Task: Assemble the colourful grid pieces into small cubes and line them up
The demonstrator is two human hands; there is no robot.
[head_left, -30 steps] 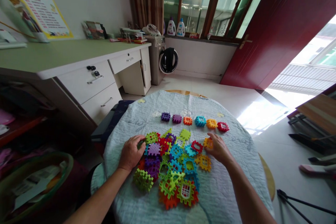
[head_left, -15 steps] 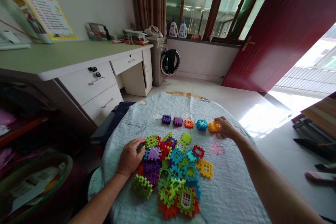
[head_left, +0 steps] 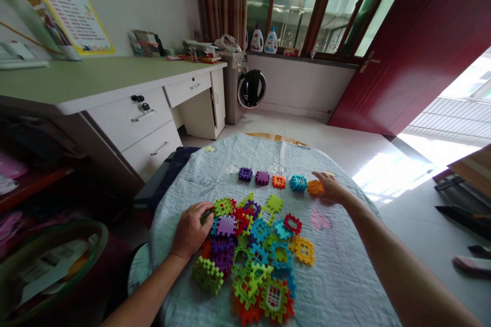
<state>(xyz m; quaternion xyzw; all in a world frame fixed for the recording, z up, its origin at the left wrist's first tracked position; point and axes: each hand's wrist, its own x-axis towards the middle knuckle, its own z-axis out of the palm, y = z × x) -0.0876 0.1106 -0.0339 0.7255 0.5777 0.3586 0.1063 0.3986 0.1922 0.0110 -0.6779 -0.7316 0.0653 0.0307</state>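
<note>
Interlocking plastic building pieces (head_left: 261, 230) in many colours lie in a loose pile on the cloth-covered table. At the pile's left edge, my left hand (head_left: 193, 230) has its fingers and thumb closed around a dark green building piece (head_left: 206, 214), partly hidden by the hand. Farther off, on the right, my right hand (head_left: 332, 188) is beside an orange stack of pieces (head_left: 315, 187), its fingers stretched out and loosened around it. That stack ends a row with a blue stack (head_left: 298, 183), an orange-red one (head_left: 279, 182), a purple one (head_left: 262, 178) and a dark violet one (head_left: 245, 174).
A pale blue cloth (head_left: 345, 260) covers the round table. Left of it stand a desk with drawers (head_left: 134, 117) and a bin (head_left: 57, 265). A washing machine (head_left: 232, 87) is at the back, and a red door (head_left: 387, 56) at the right.
My right hand's fingers have loosened from the orange stack, which now sits at the row's right end. The left hand stays at the pile. The view has shifted slightly.
</note>
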